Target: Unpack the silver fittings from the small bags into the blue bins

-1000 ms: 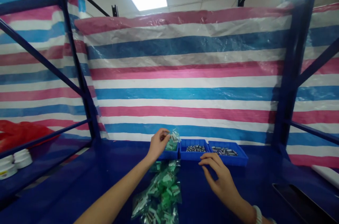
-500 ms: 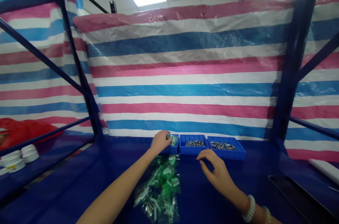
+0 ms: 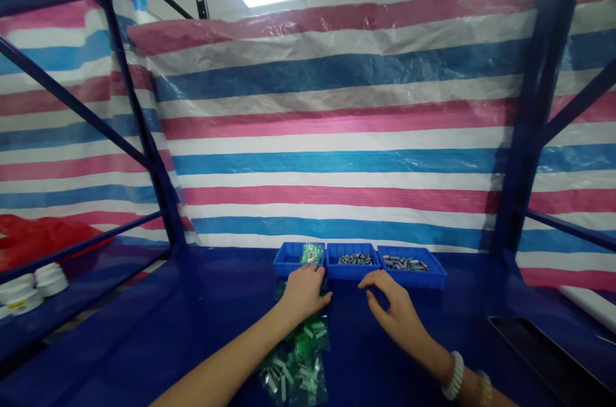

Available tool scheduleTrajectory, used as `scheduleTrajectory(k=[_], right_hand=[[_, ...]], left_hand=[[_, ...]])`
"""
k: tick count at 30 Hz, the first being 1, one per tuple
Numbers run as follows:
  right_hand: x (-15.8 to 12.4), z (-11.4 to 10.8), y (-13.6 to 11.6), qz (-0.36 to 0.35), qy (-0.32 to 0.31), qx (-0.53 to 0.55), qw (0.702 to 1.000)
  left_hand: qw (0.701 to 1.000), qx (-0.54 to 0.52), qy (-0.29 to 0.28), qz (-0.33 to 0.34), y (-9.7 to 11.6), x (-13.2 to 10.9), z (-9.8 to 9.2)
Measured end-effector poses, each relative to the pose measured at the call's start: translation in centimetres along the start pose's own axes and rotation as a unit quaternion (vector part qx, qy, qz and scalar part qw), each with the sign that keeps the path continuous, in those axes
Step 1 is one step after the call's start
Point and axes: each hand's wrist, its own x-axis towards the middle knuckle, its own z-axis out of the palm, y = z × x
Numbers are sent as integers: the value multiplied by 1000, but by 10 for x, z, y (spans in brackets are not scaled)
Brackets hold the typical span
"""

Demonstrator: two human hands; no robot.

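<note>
Three small blue trays stand in a row at the back of the blue bench. The left tray [image 3: 287,257] holds one clear bag of green parts [image 3: 312,253]. The middle tray [image 3: 354,269] and the right tray [image 3: 433,273] hold small metal pieces. My left hand [image 3: 305,291] lies palm down just in front of the left tray, resting on the top of a pile of clear bags with green parts [image 3: 296,359]; its fingers are curled and what they grip is hidden. My right hand [image 3: 391,311] hovers in front of the middle tray, fingers bent and apart, holding nothing.
A striped pink, white and blue tarpaulin [image 3: 337,137] closes off the back. Blue rack posts [image 3: 527,137] stand at both sides. White round tubs [image 3: 29,288] and a red bag [image 3: 33,237] sit on the left shelf. A dark flat tray [image 3: 548,362] lies at lower right.
My left hand put the small bag into the left tray, then drew back down onto the pile of bags. My right hand barely shifted.
</note>
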Motion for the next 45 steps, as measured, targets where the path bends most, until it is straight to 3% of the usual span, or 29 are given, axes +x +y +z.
scheduleTrajectory(k=[4, 8, 11, 13, 17, 20, 23, 24, 25, 27, 29, 30, 31, 33, 35, 37, 40, 42, 45], right_hand=[[2, -2, 0, 12, 12, 3, 1000], [2, -2, 4, 36, 31, 28, 998], [3, 1, 5, 123, 33, 114, 985], [5, 3, 2, 220, 25, 228, 948], [8, 2, -12, 360, -49, 413, 835], [8, 4, -19, 388, -63, 432, 812], [6, 9, -16, 388, -54, 405, 826], [6, 10, -14, 382, -56, 390, 836], [7, 10, -12, 365, -60, 373, 851], [8, 4, -11, 281, -72, 309, 906], [10, -6, -14, 110, -78, 182, 974], [10, -12, -17, 9, -76, 99, 992], [11, -18, -20, -84, -68, 18, 994], [10, -27, -27, -211, -44, -104, 971], [7, -29, -32, -261, -28, -156, 952], [4, -27, -34, -263, -32, -163, 951], [2, -20, -32, -220, -22, -139, 965], [2, -15, -29, -183, 7, -111, 977], [2, -9, -25, -128, 22, -64, 989]], left_hand=[[999, -32, -2, 3, 2, 6, 7], [993, -108, 35, 27, 7, 7, -1], [977, -197, 69, 42, 18, 2, -12], [959, -267, 85, 32, 27, -2, -17], [919, -385, 83, -20, 40, -9, -13], [861, -497, 38, -98, 43, -15, -4], [752, -632, -21, -185, 42, -19, 1], [735, -651, -26, -187, 42, -19, 1], [742, -649, -21, -168, 41, -20, -1], [787, -609, 21, -92, 39, -21, -8], [849, -519, 95, 32, 36, -25, -18], [875, -451, 136, 111, 34, -28, -23], [891, -373, 172, 193, 33, -32, -27], [891, -231, 213, 327, 30, -40, -34], [882, -183, 223, 373, 28, -47, -37], [892, -241, 223, 311, 24, -49, -39], [905, -355, 222, 77, 3, -36, -43], [909, -352, 209, -79, -24, -16, -46], [918, -315, 181, -159, -70, 20, -46]])
